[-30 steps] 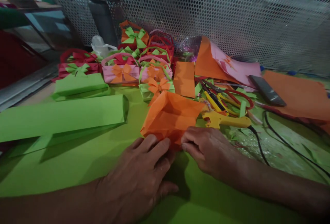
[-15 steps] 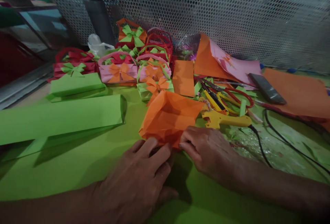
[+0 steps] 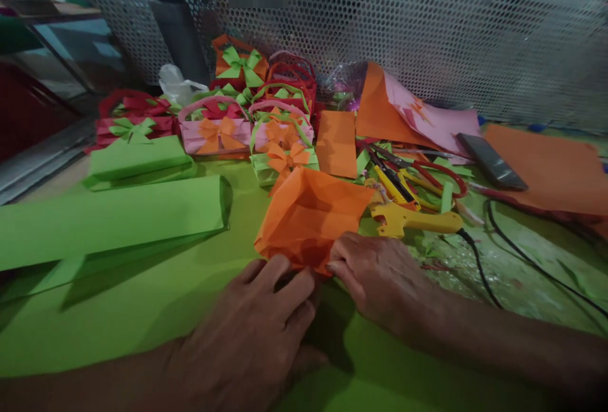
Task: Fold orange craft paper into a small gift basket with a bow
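Observation:
An orange paper bag (image 3: 316,216), creased and open at its top, lies on the green sheet in front of me. My right hand (image 3: 375,273) pinches its near edge at the right, thumb against bent forefinger. Curled over the same edge, farther left, are the fingers of my left hand (image 3: 266,317); its thumb sits lower, and the fingertips are partly hidden. A yellow hot glue gun (image 3: 418,219) rests just beyond my right hand.
Small paper bags with bows, such as a pink one (image 3: 216,133), stand at the back. Folded green paper (image 3: 114,216) lies left. Scissors (image 3: 441,174), a yellow cutter (image 3: 394,184), a dark phone (image 3: 491,162) and a black cord (image 3: 532,260) are right. Perforated metal (image 3: 380,13) rises behind.

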Demonstrator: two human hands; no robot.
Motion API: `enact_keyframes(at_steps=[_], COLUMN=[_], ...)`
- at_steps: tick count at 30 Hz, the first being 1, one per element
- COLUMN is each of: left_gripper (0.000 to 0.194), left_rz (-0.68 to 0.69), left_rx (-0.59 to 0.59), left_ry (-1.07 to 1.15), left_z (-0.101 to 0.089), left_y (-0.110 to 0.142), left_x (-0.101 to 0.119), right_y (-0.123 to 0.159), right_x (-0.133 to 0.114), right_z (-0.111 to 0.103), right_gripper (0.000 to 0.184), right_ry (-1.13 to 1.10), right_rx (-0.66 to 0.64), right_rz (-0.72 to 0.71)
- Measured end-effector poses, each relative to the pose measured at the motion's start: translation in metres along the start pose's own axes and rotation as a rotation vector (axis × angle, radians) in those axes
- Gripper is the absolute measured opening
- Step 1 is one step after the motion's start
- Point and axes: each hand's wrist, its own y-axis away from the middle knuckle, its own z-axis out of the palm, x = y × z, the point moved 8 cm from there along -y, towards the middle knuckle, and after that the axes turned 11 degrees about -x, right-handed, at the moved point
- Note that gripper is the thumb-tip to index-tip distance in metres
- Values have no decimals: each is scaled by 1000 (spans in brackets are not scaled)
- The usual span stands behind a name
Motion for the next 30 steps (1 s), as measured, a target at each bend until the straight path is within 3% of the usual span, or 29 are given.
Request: enact_keyframes(at_steps=[5, 14, 19, 25, 30], left_gripper=[34, 36, 58, 64, 88], left_rz=[-7, -11, -8, -25, -23], left_rx=[31, -36, -114, -251, -210], left_ry=[-3, 11, -16, -9, 28], left_z=[0, 4, 9, 14, 16], left_y=[1, 2, -1, -3, 1], left_x=[1, 0, -1, -1, 0], right_y=[0, 0, 0, 0, 5], right_x=[-1, -1, -2, 10, 23], right_z=[1, 1, 0, -4, -13], right_gripper=[11, 9, 13, 21, 24], right_ry=[50, 72, 58, -98, -282], right_rx=[3, 8, 27, 0, 12], right_rz=[11, 19, 16, 27, 46])
